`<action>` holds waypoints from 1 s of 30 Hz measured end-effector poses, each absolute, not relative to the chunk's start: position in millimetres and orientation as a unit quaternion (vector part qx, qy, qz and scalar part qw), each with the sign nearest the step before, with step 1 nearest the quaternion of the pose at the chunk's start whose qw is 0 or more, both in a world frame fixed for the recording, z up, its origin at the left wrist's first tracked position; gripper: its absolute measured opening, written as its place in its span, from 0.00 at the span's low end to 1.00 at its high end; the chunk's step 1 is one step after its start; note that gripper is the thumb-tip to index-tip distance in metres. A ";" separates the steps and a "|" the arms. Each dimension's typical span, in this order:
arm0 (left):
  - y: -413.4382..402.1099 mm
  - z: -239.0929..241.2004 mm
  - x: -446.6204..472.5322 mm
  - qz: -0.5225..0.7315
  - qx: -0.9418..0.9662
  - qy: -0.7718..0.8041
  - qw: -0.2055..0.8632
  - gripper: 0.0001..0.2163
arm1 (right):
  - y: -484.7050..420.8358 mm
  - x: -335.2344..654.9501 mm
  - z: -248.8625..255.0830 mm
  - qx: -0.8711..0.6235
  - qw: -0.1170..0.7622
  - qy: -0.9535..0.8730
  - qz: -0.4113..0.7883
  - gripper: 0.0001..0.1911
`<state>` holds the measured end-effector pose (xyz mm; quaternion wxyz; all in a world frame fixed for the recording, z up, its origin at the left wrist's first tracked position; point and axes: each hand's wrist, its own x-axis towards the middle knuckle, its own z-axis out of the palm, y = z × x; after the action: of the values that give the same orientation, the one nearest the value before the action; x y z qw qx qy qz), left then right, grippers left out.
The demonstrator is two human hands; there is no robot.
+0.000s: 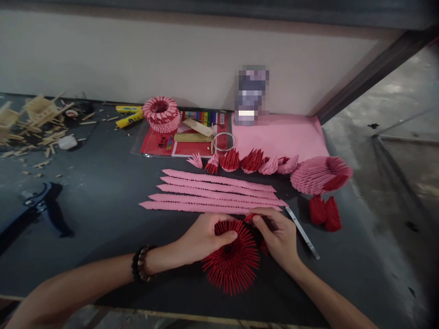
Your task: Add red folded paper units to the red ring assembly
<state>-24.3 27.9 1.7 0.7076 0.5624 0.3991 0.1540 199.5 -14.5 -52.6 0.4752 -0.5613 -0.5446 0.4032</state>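
A round red folded-paper piece [233, 269], its many points fanning outward, is near the table's front edge. My left hand [207, 240] grips its upper left part, with the thumb resting over the middle and the other fingers hidden behind. At the piece's upper right edge, my right hand [276, 233] pinches a small red folded-paper piece [249, 218] between thumb and fingers. A little more red paper shows below that hand, partly covered. Just beyond both hands lie several long pink folded-paper strips [219, 188], side by side.
Pink and red paper clusters [252, 160] line up behind the strips. A pink paper form [315, 176], red bundles [325, 214] and a metal strip [302, 233] lie right. Pliers [44, 205] and wood bits [41, 148] lie left. A ringed paper vase [160, 114] stands behind.
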 end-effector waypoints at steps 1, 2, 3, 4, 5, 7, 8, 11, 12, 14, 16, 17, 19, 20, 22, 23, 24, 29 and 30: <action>27.7 1.9 -24.2 0.156 0.561 0.402 0.706 0.14 | -14.7 200.1 -53.3 -0.564 0.471 -0.550 0.398 0.07; 27.5 2.0 -24.0 0.160 0.561 0.409 0.702 0.14 | -14.8 200.9 -54.2 -0.565 0.468 -0.554 0.393 0.08; 27.4 2.2 -23.8 0.164 0.559 0.418 0.696 0.14 | -14.8 201.7 -55.0 -0.563 0.467 -0.560 0.388 0.09; 27.3 2.4 -23.6 0.168 0.557 0.428 0.691 0.15 | -14.8 202.3 -55.5 -0.558 0.465 -0.571 0.383 0.10; 27.3 2.7 -23.5 0.169 0.554 0.436 0.688 0.15 | -14.7 202.8 -55.8 -0.550 0.462 -0.585 0.376 0.10; 27.3 3.3 -23.3 0.164 0.546 0.447 0.689 0.15 | -14.3 203.1 -55.0 -0.536 0.455 -0.616 0.357 0.11; 27.4 3.6 -23.2 0.164 0.545 0.448 0.690 0.15 | -14.0 202.9 -54.1 -0.531 0.450 -0.629 0.346 0.11; 27.8 4.2 -23.3 0.166 0.552 0.444 0.686 0.14 | -12.9 201.7 -50.1 -0.521 0.451 -0.647 0.327 0.11; 28.0 4.1 -23.5 0.165 0.557 0.440 0.685 0.13 | -12.6 201.1 -48.8 -0.517 0.452 -0.649 0.327 0.11; 28.4 3.9 -23.9 0.155 0.568 0.433 0.683 0.13 | -12.4 199.7 -46.5 -0.511 0.451 -0.652 0.332 0.11; 28.6 3.9 -24.5 0.141 0.579 0.425 0.681 0.13 | -13.0 198.1 -44.9 -0.513 0.447 -0.650 0.339 0.11; 28.5 4.0 -24.8 0.135 0.584 0.422 0.680 0.13 | -13.6 197.5 -44.2 -0.514 0.446 -0.647 0.344 0.11; 28.2 4.8 -25.3 0.122 0.591 0.418 0.680 0.14 | -15.0 197.3 -42.9 -0.515 0.445 -0.638 0.358 0.11; 27.9 5.3 -25.5 0.119 0.593 0.418 0.678 0.14 | -15.8 197.7 -41.9 -0.514 0.445 -0.635 0.366 0.11; 27.4 6.5 -25.5 0.116 0.599 0.419 0.672 0.15 | -16.8 199.4 -39.2 -0.501 0.438 -0.643 0.379 0.13; 27.2 7.1 -25.3 0.116 0.604 0.420 0.667 0.14 | -17.1 200.2 -37.6 -0.493 0.427 -0.654 0.384 0.14; 27.1 7.8 -25.1 0.116 0.611 0.422 0.660 0.14 | -17.2 200.7 -35.9 -0.485 0.413 -0.667 0.386 0.15; 27.1 11.9 -24.0 0.101 0.650 0.430 0.618 0.14 | -16.3 196.7 -31.8 -0.501 0.385 -0.673 0.385 0.07; 27.3 12.8 -24.0 0.097 0.652 0.428 0.618 0.14 | -15.8 195.8 -31.7 -0.508 0.389 -0.665 0.385 0.05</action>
<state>-24.0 27.3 12.8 0.6179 0.6524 0.4279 0.0975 195.8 -15.8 -31.7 0.3886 -0.5080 -0.6653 0.3851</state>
